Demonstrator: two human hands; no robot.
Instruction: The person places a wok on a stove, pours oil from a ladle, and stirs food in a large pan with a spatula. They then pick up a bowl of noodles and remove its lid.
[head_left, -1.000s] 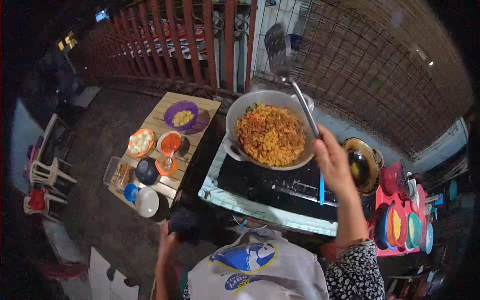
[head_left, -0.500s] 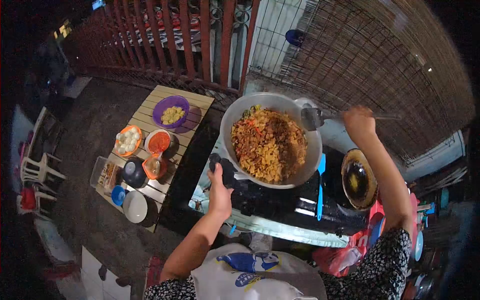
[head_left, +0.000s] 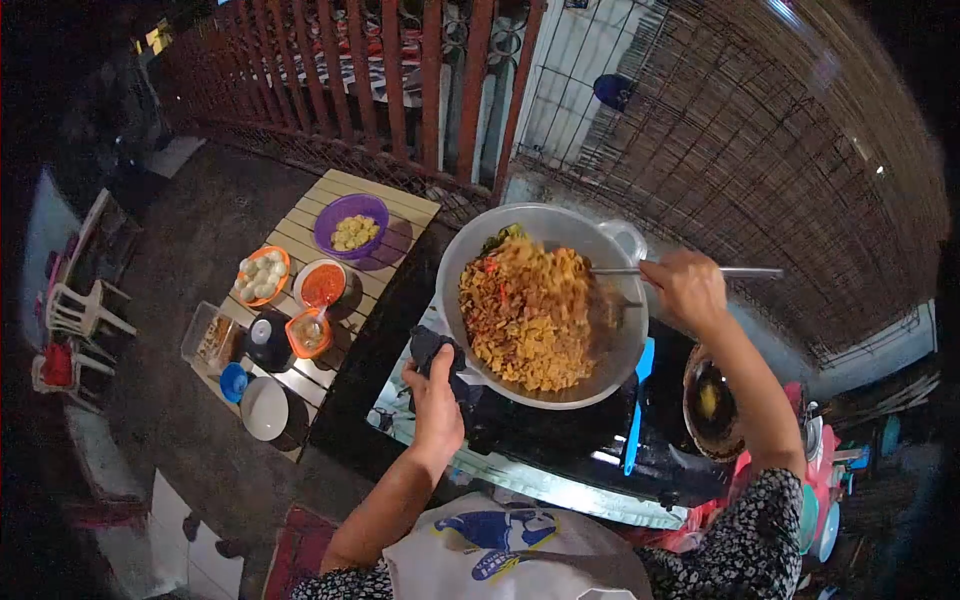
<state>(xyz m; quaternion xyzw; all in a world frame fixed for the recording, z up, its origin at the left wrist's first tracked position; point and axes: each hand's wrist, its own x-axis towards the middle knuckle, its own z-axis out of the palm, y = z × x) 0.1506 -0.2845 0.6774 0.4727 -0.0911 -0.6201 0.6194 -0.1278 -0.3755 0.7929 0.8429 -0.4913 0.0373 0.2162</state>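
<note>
A large metal wok (head_left: pixel 620 380) full of brownish-yellow food (head_left: pixel 530 330) with red and green bits sits over the black stove (head_left: pixel 500 430). My left hand (head_left: pixel 437 400) grips a dark cloth (head_left: pixel 432 350) against the wok's near-left side, where the handle is hidden. In my right hand (head_left: pixel 690 287) is the metal handle of a spatula (head_left: pixel 750 272). Its blade is down in the food at the wok's right side, blurred and partly covered.
A blue silicone spatula (head_left: pixel 637 410) lies on the stove beside a smaller dark pan (head_left: pixel 712 405). On the slatted table (head_left: pixel 410 208) at left stand a purple bowl (head_left: pixel 350 225), an orange plate of eggs (head_left: pixel 262 275), a bowl of red sauce (head_left: pixel 322 285) and several containers. A wire-and-bamboo wall (head_left: pixel 740 150) rises behind.
My right hand has moved left and down, taking the spatula from above the wok's right rim into the food, which is now stirred up. My left hand stays on the cloth.
</note>
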